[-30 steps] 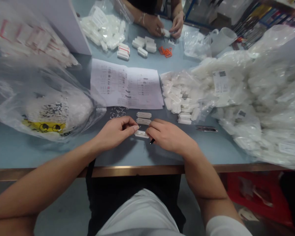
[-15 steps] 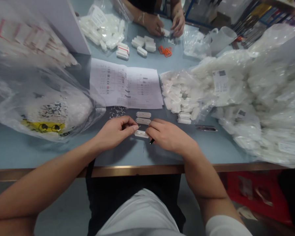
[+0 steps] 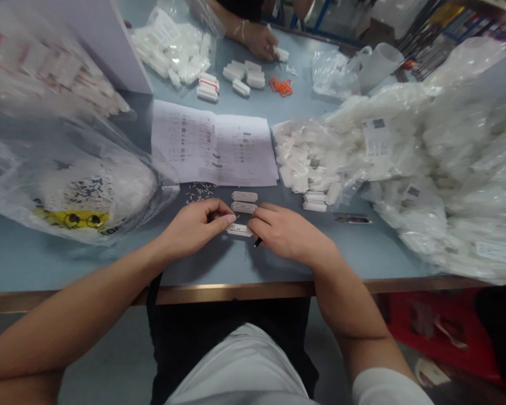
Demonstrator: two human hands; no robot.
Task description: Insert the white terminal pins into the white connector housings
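My left hand [image 3: 202, 226] is closed, thumb and forefinger pinched around what looks like a small white pin [image 3: 237, 216]. Just below those fingertips lies a white slotted connector housing [image 3: 238, 229]. My right hand [image 3: 286, 233] has its fingers curled at the housing's right end. Out of its grip pokes the dark end of a black pen-like tool [image 3: 258, 242]; the rest is hidden by the hand. Two similar housings, an upper one [image 3: 244, 196] and a lower one [image 3: 243, 207], lie side by side just beyond. Loose white pins [image 3: 200, 191] are scattered beyond my left hand.
A printed sheet [image 3: 219, 149] lies ahead. Bags of white parts [image 3: 307, 152] crowd the right, near small snips [image 3: 354, 219]. On the left sits a clear bag [image 3: 88, 191]. Across the table, a co-worker's hand [image 3: 261, 42] holds a white part near orange clips [image 3: 280, 86].
My hands keep nearly the same pose over the housing. The view has shifted slightly. One of the co-worker's hands has drawn back from the white part.
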